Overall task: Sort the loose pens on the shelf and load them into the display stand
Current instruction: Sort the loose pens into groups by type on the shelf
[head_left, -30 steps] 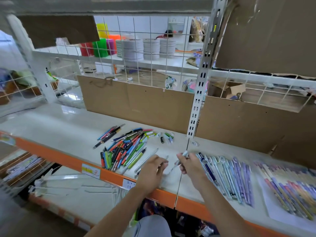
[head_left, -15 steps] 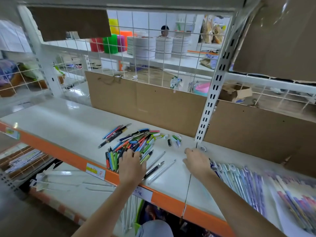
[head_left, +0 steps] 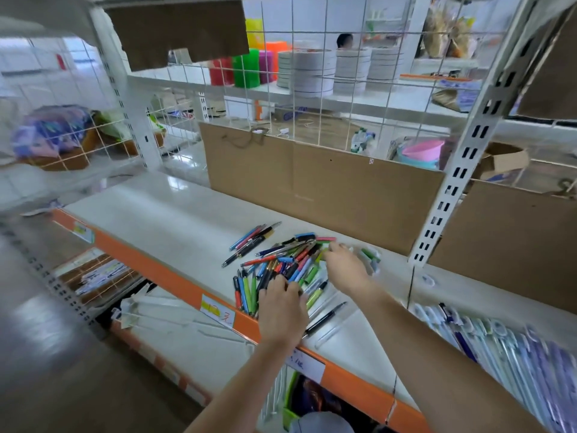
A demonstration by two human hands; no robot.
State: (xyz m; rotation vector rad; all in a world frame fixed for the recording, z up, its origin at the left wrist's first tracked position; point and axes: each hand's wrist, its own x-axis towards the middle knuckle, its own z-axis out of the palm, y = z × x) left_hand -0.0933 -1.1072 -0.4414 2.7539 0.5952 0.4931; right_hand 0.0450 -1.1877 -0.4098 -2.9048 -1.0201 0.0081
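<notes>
A pile of loose coloured pens (head_left: pixel 282 264) lies on the white shelf (head_left: pixel 175 214). My left hand (head_left: pixel 281 307) rests on the pile's near edge, fingertips down among the pens; whether it holds one does not show. My right hand (head_left: pixel 346 267) reaches across to the pile's far right side, fingers stretched toward a green pen, nothing visibly held. A few pens (head_left: pixel 253 239) lie apart at the far left. A black pen (head_left: pixel 324 318) and a clear pen (head_left: pixel 331 334) lie near the front edge. Sorted pale and purple pens (head_left: pixel 505 348) lie in a row at right.
Loose caps (head_left: pixel 370 256) lie right of the pile. Cardboard panels (head_left: pixel 312 182) line the shelf's back below a wire grid (head_left: pixel 312 98). A slotted white upright (head_left: pixel 449 182) stands at right. The shelf's orange front lip (head_left: pixel 175 279) carries price tags. A person is far behind.
My right hand has moved left from the upright's foot to the pile's far side. My left hand has stayed on the pile. The camera has turned a little left.
</notes>
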